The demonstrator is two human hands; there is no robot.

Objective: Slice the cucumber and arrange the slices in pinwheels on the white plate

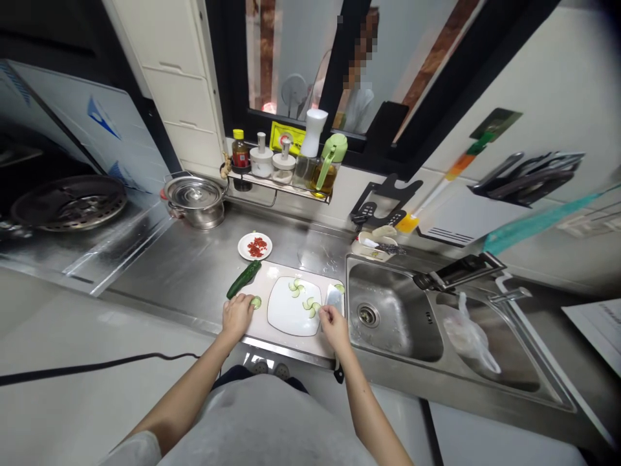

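My left hand rests on the left side of the cutting board, fingers curled against a small stack of cucumber slices. Just beyond that hand lies a whole cucumber. A white square plate sits on the board with two pinwheels of thin slices, a far pinwheel and a nearer pinwheel. At the plate's right edge my right hand pinches a cucumber slice beside the nearer pinwheel. A knife lies under that hand, its blade partly hidden.
A small plate of chopped red pieces stands behind the board. To the right is a sink with a faucet. A lidded pot, a seasoning rack and a stove burner are farther back.
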